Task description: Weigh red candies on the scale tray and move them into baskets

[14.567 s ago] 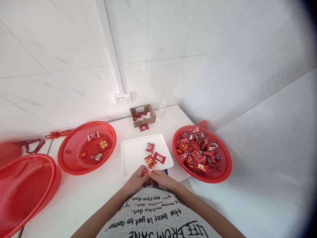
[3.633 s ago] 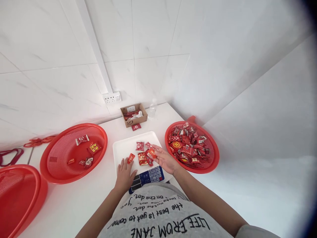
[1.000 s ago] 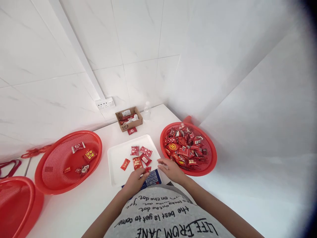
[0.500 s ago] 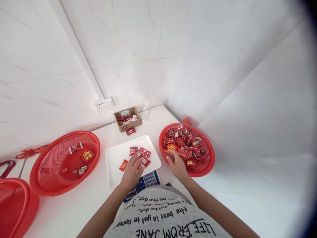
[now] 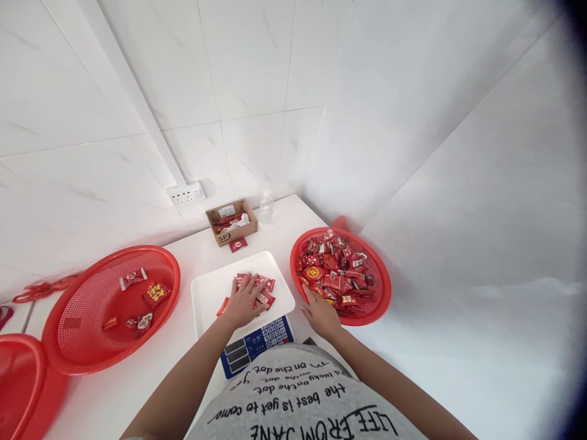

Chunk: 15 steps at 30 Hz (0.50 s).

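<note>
My left hand [image 5: 244,304] lies with fingers spread over several red-wrapped candies [image 5: 266,297] on the white tray [image 5: 205,290] of a scale. It partly covers them, and nothing is seen gripped in it. The scale's blue keypad panel [image 5: 257,342] shows below the tray. At the near left rim of the right red basket [image 5: 384,299], my right hand [image 5: 322,316] rests with its fingers stretched out towards the wrapped candies [image 5: 339,269] heaped inside. No candy can be seen between its fingers.
Left on the table stands another red basket [image 5: 177,263] with a few candies [image 5: 156,294]; part of a third red basket [image 5: 36,354] is nearer. By the wall are a small cardboard box [image 5: 241,231], a red packet [image 5: 238,245] and a clear bottle [image 5: 266,208].
My left hand has moved forward over the candies and spread its fingers. My right hand has drawn back slightly towards the basket's near rim. The view has shifted a little.
</note>
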Each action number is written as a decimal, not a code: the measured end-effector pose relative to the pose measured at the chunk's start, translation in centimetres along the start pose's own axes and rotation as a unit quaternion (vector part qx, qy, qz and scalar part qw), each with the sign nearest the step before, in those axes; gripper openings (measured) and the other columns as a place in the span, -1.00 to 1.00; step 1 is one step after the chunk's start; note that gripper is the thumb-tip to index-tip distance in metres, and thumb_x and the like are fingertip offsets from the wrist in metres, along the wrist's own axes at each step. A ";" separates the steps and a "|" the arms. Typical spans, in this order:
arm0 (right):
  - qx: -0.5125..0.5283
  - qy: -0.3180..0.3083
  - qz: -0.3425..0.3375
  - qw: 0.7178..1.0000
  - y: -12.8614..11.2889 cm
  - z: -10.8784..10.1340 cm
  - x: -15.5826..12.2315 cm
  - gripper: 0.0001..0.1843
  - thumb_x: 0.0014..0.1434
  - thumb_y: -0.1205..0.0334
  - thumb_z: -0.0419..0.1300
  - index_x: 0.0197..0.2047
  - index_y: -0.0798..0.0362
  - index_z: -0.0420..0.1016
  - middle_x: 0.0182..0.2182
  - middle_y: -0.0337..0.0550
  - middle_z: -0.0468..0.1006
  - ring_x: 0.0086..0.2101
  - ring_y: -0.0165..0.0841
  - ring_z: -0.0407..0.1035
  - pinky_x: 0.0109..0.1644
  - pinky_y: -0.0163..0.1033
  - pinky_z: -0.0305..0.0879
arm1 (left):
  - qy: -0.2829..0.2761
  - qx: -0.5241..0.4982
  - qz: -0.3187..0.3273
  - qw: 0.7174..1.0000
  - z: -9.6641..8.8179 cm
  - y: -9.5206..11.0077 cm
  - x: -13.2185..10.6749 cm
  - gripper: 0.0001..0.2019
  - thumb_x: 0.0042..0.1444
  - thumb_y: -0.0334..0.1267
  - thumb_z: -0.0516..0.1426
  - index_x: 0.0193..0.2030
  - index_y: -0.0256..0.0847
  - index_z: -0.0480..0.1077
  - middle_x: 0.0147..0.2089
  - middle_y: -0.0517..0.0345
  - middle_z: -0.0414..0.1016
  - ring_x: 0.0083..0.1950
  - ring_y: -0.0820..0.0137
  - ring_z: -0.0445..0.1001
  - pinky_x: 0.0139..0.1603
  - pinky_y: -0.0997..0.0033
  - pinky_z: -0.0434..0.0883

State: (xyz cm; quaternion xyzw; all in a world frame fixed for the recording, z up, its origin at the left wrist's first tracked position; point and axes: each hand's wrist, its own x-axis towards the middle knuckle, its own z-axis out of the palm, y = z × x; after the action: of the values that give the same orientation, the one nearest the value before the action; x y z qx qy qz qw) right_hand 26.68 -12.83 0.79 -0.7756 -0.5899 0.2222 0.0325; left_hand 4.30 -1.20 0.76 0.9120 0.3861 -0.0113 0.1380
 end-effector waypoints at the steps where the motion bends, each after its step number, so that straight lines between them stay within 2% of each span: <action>1: 0.002 0.001 0.001 1.000 0.0 -0.1 0.0 -0.36 0.21 0.17 -0.06 0.32 0.18 -0.07 0.16 0.12 0.26 0.14 -0.18 0.15 0.14 -0.12 0.08 | 0.001 0.001 -0.007 1.000 0.2 -0.1 -0.1 -0.37 0.12 0.12 -0.05 0.31 0.01 -0.01 0.38 0.08 -0.07 0.38 0.12 -0.25 0.28 -0.12 -0.31; 7: 0.007 0.010 0.007 1.000 0.1 0.2 0.1 -0.35 0.20 0.19 -0.03 0.32 0.14 -0.09 0.15 0.10 0.28 0.12 -0.19 0.16 0.11 -0.15 0.12 | 0.031 0.011 -0.056 0.998 0.9 0.4 -1.0 -0.36 0.13 0.08 -0.04 0.32 -0.09 -0.01 0.38 -0.03 -0.12 0.38 0.12 -0.24 0.28 -0.13 -0.27; 12: 0.009 0.001 0.014 1.000 0.0 0.1 0.0 -0.34 0.20 0.18 -0.04 0.33 0.11 -0.12 0.16 0.09 0.26 0.13 -0.20 0.16 0.09 -0.15 0.15 | 0.069 0.019 -0.098 0.993 0.6 0.9 -2.1 -0.40 0.11 0.08 -0.02 0.23 -0.20 0.15 0.37 -0.09 -0.09 0.38 0.06 -0.25 0.28 -0.15 -0.29; 15: 0.009 0.000 0.016 1.000 -0.1 0.0 -0.1 -0.34 0.20 0.17 -0.05 0.33 0.11 -0.11 0.16 0.10 0.25 0.13 -0.18 0.17 0.07 -0.14 0.17 | 0.088 0.011 -0.140 0.986 0.6 1.0 -3.2 -0.41 0.13 0.10 -0.05 0.19 -0.24 0.21 0.37 -0.12 -0.09 0.38 0.03 -0.27 0.25 -0.26 -0.26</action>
State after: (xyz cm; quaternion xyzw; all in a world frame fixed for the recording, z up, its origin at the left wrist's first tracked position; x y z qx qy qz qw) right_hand 26.63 -12.85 0.85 -0.7845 -0.5757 0.2278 0.0358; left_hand 2.81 -4.20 0.83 0.8480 0.5201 0.0457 0.0908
